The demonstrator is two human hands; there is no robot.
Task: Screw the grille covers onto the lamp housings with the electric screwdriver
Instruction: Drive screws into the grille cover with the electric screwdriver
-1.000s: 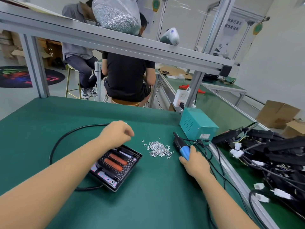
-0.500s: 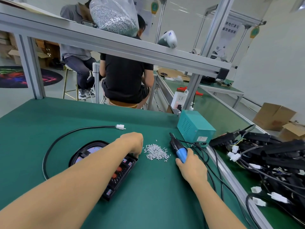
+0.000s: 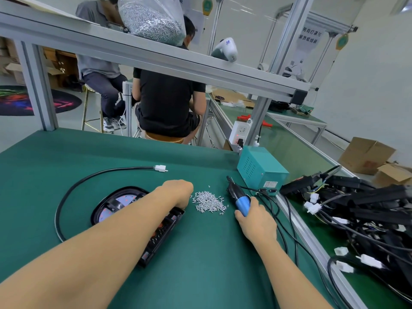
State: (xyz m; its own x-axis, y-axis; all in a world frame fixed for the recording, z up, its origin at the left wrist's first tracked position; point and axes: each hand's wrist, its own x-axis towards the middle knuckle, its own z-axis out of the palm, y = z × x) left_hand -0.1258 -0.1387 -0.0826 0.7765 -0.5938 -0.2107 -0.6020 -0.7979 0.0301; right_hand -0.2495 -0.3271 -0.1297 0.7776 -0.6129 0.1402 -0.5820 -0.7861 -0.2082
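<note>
Now the left hand point(image 3: 178, 192) has reached the screws point(image 3: 208, 201).

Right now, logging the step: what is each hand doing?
Left hand: at the screw pile, fingers hidden; cannot tell.
Right hand: gripping the electric screwdriver.

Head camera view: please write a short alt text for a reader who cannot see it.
A person's right hand grips a blue electric screwdriver on a green workbench, while the left hand reaches to a pile of small screws. A black lamp housing lies under the left forearm.
</note>
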